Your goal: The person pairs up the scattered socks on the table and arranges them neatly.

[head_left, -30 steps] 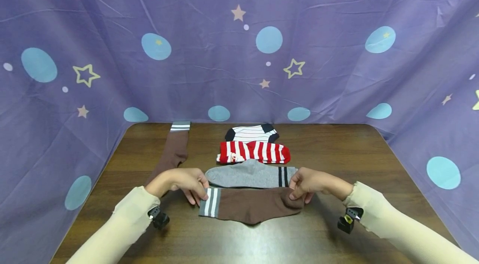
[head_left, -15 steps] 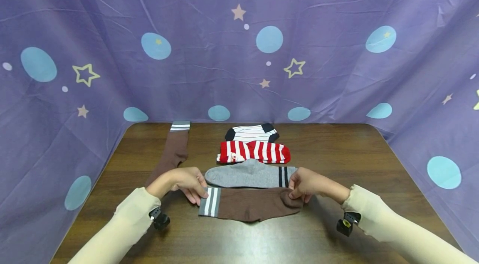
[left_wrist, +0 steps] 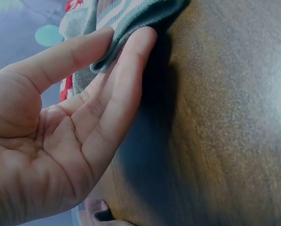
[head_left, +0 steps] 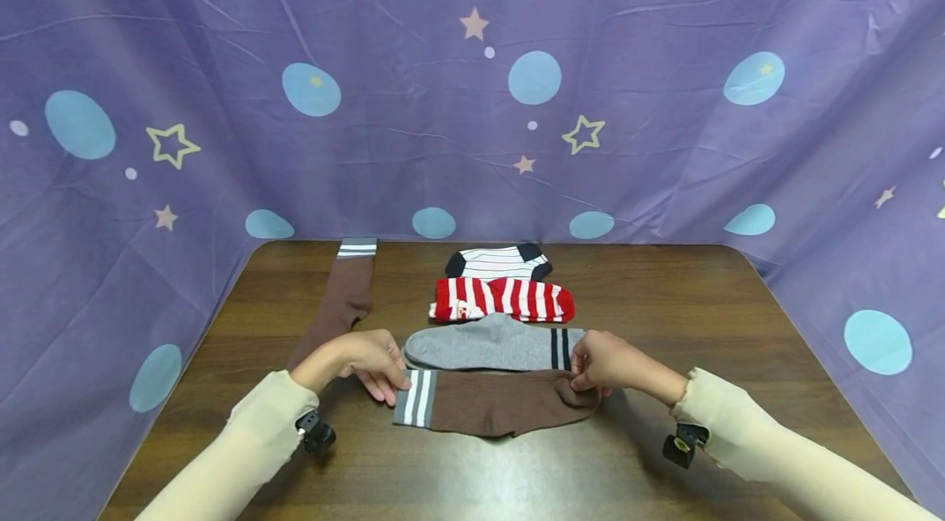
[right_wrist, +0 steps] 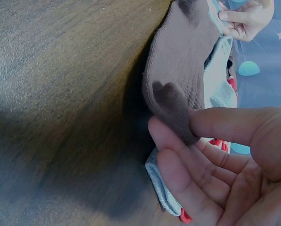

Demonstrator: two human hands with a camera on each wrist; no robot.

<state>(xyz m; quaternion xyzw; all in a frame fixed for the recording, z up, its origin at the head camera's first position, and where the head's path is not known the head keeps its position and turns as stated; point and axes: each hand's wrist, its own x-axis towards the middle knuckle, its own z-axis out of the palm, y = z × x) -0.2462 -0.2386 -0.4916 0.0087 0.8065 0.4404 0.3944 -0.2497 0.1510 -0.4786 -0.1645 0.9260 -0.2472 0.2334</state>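
Note:
A brown sock (head_left: 495,402) with a grey, white-striped cuff stretches sideways between my two hands, close over the table. My left hand (head_left: 372,365) pinches the cuff's upper corner; in the left wrist view the thumb and fingers (left_wrist: 124,80) close on the grey edge (left_wrist: 145,21). At the toe end, my right hand (head_left: 609,363) pinches the sock between thumb and fingers. The right wrist view shows the rounded brown toe (right_wrist: 176,108) in that pinch. Just behind lies a grey sock (head_left: 480,345) with black bands, near both hands.
Beyond the grey sock are red-and-white striped socks (head_left: 502,299) and white socks with black ends (head_left: 495,262), in a column. Another brown sock (head_left: 343,291) lies lengthwise at the left, partly behind the left hand. A purple curtain (head_left: 472,111) hangs around the wooden table (head_left: 664,299).
Over the last second the brown sock's lower edge has shifted up slightly, and the right wrist has moved slightly. Both hands keep their pinch; the other socks stay put.

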